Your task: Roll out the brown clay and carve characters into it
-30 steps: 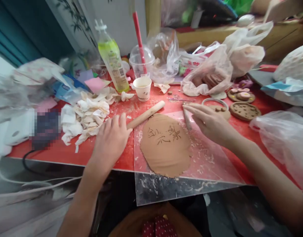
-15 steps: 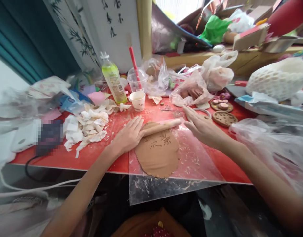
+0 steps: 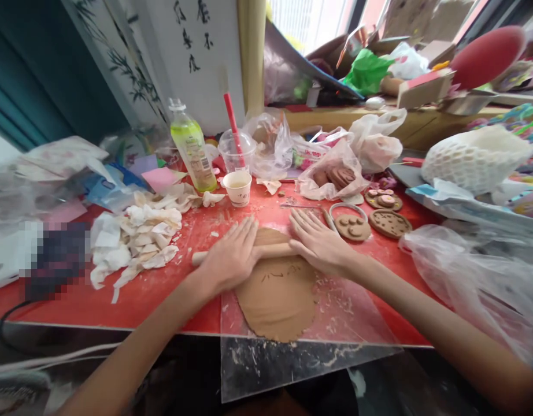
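Observation:
A pale wooden rolling pin (image 3: 273, 251) lies crosswise on a flat slab of brown clay (image 3: 277, 306). Over the pin's left part rests my left hand (image 3: 232, 257), palm down with fingers stretched forward. My right hand (image 3: 321, 245) lies flat over its right end in the same way, hiding that end. Marks like written characters are pressed into the clay just below the pin; some are covered by it. Under the slab is a clear plastic sheet (image 3: 353, 323), dusted with clay crumbs and hanging over the table's front edge.
A paper cup (image 3: 237, 189) of liquid and a green drink bottle (image 3: 192, 147) stand behind my left hand. Crumpled tissues (image 3: 151, 231) lie left. Clay discs (image 3: 390, 223), a ring (image 3: 348, 207) and plastic bags (image 3: 448, 266) are to the right on the red table (image 3: 175, 306).
My right hand has come down onto the pin's right end. The pin has shifted left and nearer over the clay, now covering more of the characters. The camera view has shifted slightly.

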`<state>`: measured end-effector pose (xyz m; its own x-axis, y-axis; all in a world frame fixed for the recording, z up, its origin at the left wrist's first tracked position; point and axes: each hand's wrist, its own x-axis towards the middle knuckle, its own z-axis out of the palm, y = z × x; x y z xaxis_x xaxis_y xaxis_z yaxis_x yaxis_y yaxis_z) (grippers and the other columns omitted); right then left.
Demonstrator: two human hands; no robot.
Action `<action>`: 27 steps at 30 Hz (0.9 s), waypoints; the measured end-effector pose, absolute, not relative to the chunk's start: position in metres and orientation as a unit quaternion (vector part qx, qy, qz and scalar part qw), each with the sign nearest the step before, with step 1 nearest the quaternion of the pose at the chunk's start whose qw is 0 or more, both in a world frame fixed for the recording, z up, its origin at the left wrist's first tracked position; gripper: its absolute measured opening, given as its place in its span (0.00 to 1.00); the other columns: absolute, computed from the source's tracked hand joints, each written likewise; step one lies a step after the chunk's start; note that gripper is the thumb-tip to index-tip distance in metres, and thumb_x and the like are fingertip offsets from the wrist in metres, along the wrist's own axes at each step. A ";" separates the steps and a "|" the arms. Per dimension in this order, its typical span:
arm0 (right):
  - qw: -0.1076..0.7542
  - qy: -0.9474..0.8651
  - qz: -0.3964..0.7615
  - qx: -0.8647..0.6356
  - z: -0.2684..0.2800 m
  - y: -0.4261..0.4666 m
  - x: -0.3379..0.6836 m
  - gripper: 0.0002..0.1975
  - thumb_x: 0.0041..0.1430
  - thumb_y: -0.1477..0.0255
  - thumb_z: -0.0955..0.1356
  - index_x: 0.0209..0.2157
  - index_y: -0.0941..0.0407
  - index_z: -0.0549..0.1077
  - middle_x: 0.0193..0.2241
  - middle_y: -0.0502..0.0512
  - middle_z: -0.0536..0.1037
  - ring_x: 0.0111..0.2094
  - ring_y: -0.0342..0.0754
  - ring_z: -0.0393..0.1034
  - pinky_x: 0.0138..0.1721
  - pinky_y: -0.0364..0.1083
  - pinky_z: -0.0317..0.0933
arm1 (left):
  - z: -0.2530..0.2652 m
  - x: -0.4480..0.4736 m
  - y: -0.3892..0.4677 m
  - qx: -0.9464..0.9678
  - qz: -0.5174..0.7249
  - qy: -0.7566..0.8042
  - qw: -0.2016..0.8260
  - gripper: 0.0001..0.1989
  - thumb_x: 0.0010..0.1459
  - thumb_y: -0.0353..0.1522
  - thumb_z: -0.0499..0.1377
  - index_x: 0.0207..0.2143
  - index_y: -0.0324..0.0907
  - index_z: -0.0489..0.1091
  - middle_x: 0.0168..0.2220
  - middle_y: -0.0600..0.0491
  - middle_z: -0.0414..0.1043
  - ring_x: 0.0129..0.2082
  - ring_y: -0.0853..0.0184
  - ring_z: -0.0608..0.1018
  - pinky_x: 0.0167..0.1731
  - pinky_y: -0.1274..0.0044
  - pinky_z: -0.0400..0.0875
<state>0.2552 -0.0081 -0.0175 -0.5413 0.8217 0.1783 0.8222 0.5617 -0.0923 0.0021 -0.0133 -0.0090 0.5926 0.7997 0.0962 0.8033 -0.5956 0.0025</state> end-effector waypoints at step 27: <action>0.073 -0.827 0.015 -0.557 -0.015 0.040 0.229 0.42 0.66 0.51 0.46 0.66 0.73 0.46 0.67 0.71 0.43 0.68 0.57 0.38 0.67 0.56 0.41 | -0.012 -0.001 0.030 -0.863 -0.034 -0.504 0.028 0.35 0.68 0.44 0.39 0.65 0.23 0.43 0.68 0.34 0.38 0.69 0.52 0.47 0.66 0.60 0.51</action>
